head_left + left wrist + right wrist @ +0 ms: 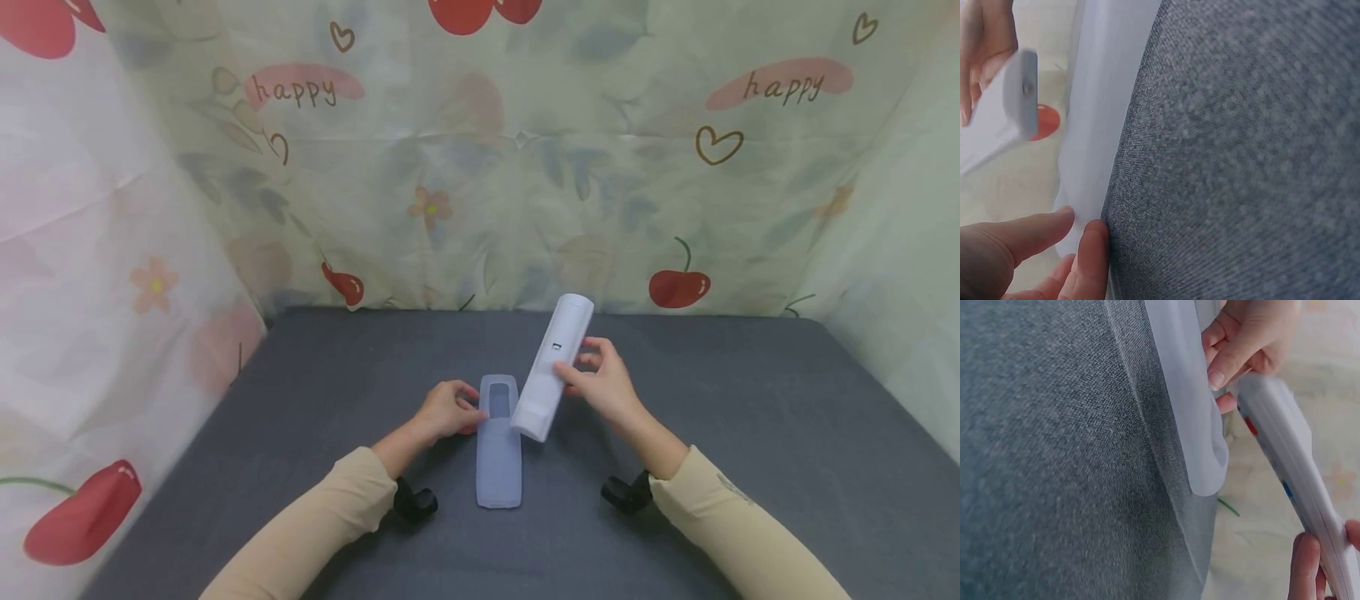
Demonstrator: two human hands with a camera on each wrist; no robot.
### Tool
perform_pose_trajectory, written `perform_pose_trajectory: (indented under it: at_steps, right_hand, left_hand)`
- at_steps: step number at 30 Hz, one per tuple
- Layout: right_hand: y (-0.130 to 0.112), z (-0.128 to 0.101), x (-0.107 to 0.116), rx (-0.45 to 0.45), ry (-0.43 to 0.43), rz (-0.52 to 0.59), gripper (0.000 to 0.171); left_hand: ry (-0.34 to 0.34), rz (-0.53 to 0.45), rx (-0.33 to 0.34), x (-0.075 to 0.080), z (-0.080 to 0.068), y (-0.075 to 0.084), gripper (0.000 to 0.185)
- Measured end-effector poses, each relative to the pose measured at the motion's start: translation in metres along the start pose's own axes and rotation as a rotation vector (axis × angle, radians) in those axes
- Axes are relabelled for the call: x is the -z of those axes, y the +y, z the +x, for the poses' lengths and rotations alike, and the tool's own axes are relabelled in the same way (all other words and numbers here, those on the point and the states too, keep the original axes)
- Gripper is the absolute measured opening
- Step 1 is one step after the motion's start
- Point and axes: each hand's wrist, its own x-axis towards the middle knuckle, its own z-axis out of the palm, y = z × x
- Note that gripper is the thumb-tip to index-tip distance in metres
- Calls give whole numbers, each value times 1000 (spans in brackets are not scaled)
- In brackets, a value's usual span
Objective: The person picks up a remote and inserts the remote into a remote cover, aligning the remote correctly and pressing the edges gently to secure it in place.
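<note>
A white remote control (551, 371) is gripped by my right hand (606, 385), thumb on its back and fingers round the far side. It is held tilted above the table, plain back up, its lower end overlapping the cover in the head view. Red and blue buttons show along the underside of the remote (1297, 469) in the right wrist view. A translucent silicone remote cover (498, 467) lies lengthwise on the table, its cut-out window at the far end. My left hand (444, 408) pinches the cover's left edge, thumb above and fingers low against the side (1094, 125).
The dark grey cloth-covered table (720, 433) extends around both hands. A patterned curtain (517, 208) hangs behind it and at the sides. Black wrist straps with camera mounts (416, 502) sit under both cuffs, close to the table.
</note>
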Motion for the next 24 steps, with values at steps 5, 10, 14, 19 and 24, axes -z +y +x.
perform_pose_trajectory:
  at_steps: [5, 10, 14, 19, 24]
  right_hand:
    - [1, 6, -7, -2, 82, 40, 61]
    - [4, 11, -15, 13, 136, 48, 60]
    - [5, 15, -20, 26, 168, 74, 60]
    - [7, 19, -27, 34, 185, 99, 59]
    - [11, 23, -31, 25, 209, 96, 59]
  left_hand:
    - [0, 0, 0, 0, 0, 0, 33]
    - [0, -2, -5, 0, 0, -1, 32]
    - [-3, -12, -7, 0, 0, -1, 32]
    - [0, -16, -2, 0, 1, -1, 31]
    - [0, -10, -1, 0, 1, -1, 31]
